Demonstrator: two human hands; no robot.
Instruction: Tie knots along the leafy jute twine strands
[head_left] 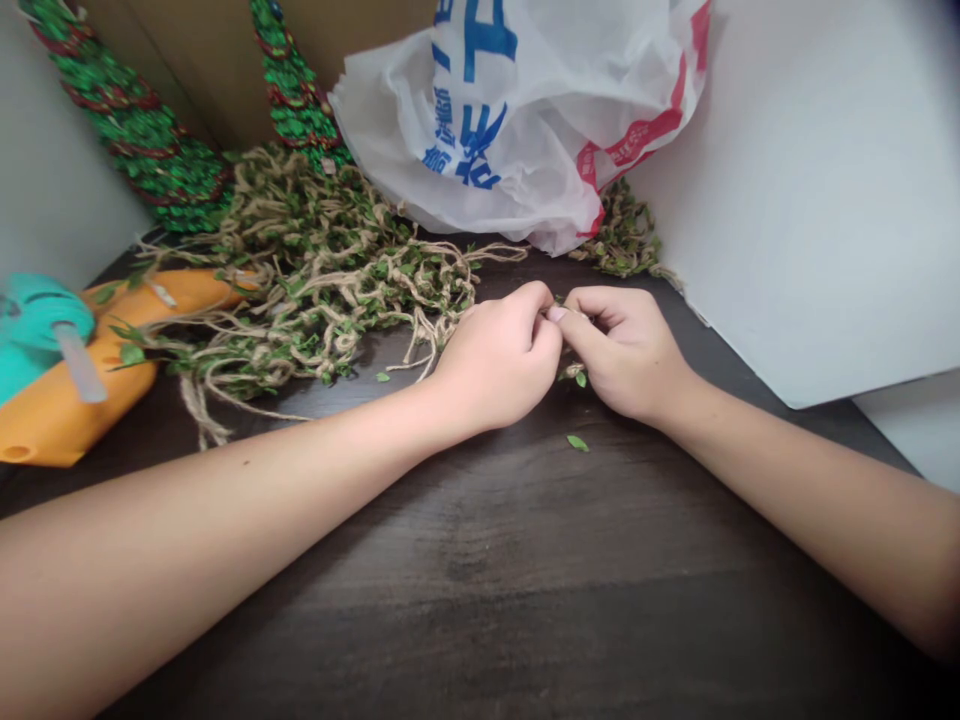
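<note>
At nine o'clock from my joined hands lies an orange tool, with a teal one and its translucent stick beside it. Around ten o'clock stand two green tinsel trees, banded in red, and before them spreads a tangled heap of leafy twine, its loose ends reaching close to my left hand. That hand's fingers are curled in tight, index finger and thumb drawn together on a short leafy strand at the very centre, just above the dark table; most of it is hidden by my grip. Toward twelve o'clock slumps a white plastic bag. A loose leaf lies near six o'clock. My right hand pinches the same strand, thumb pointing left against my bent forefinger, its tip meeting the left fingers. More twine sits at one o'clock, and a white panel leans at two.
</note>
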